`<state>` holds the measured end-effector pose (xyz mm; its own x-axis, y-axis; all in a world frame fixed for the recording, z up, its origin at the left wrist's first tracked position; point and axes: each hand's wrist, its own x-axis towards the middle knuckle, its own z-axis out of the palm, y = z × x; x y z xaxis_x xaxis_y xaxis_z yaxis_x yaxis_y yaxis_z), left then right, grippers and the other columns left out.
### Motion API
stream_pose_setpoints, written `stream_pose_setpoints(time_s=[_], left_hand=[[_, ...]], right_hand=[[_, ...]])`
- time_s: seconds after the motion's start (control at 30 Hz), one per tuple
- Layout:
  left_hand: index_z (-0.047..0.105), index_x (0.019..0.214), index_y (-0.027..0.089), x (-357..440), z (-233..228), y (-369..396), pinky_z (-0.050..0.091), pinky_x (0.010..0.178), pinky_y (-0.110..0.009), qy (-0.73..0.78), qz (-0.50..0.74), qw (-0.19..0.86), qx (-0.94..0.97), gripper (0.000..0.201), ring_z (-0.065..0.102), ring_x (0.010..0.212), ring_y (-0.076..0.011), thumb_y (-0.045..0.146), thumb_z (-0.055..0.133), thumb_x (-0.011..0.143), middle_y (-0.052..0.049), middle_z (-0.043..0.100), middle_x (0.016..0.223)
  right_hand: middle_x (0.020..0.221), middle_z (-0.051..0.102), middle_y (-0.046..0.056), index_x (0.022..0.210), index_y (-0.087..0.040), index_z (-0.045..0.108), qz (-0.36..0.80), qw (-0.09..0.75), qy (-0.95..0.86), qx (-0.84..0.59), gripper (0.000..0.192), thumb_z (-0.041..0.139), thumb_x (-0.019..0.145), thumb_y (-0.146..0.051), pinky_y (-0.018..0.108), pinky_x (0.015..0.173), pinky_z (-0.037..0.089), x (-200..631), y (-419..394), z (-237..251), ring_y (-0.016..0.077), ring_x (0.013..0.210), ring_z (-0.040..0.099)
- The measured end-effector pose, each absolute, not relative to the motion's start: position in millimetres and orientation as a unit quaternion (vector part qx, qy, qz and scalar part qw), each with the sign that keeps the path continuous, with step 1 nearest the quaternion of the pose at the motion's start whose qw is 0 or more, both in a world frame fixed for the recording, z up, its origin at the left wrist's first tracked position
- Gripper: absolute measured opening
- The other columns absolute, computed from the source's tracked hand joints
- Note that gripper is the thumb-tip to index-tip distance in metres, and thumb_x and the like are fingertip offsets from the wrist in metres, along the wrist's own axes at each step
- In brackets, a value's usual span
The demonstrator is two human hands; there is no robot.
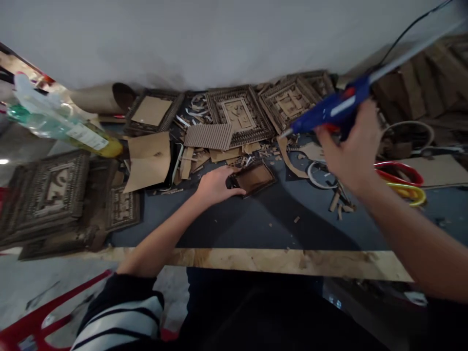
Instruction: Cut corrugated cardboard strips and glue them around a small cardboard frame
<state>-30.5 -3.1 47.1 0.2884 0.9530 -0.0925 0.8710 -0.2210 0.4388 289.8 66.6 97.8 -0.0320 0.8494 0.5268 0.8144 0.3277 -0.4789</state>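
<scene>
My right hand (353,146) is wrapped round the grip of a blue glue gun (331,108), raised above the right side of the table. Its nozzle points left and a long clear glue stick (409,53) juts from the back. Low on the dark tabletop, my left hand (217,186) pinches the left end of a small rectangular brown cardboard piece (256,178) with raised edges. Behind that piece lie a corrugated cardboard strip (208,135) and two ornate square cardboard panels, one in the middle (239,114) and one further right (290,100).
Stacked decorated panels (51,190) and a tilted bottle of yellow liquid (87,139) stand at the left. Red-handled (398,170) and yellow-handled (409,193) scissors, a white tape ring (321,175) and cardboard scraps lie at the right. A wooden edge (256,258) runs along the front.
</scene>
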Motion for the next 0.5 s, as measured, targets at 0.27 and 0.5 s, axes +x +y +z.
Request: stream_pose_setpoints(time_s=[0.27,0.5], left_hand=[[0.051,0.152,0.022,-5.7,47.2,19.5,0.052,0.108,-0.035,0.398,0.004,0.226,0.889,0.071,0.059,0.140,-0.0265,0.053,0.074,0.092,-0.009,0.059,0.154],[0.031,0.161,0.016,6.5,43.5,-6.8,0.060,0.100,-0.044,0.435,0.003,0.154,0.887,0.128,0.063,0.135,-0.0361,0.083,0.080,0.063,-0.023,0.045,0.162]], right_hand=[[0.110,0.064,0.019,0.116,-0.020,0.053,0.018,0.423,-0.664,-0.617,0.050,0.060,0.084,-0.058,0.060,0.094,0.051,296.6,28.4,3.9,0.0382,0.108,0.062],[0.084,0.065,0.008,0.098,-0.025,0.057,0.045,0.445,-0.686,-0.573,0.032,0.064,0.082,-0.052,0.048,0.073,0.056,277.2,29.6,-7.5,0.0308,0.080,0.065]])
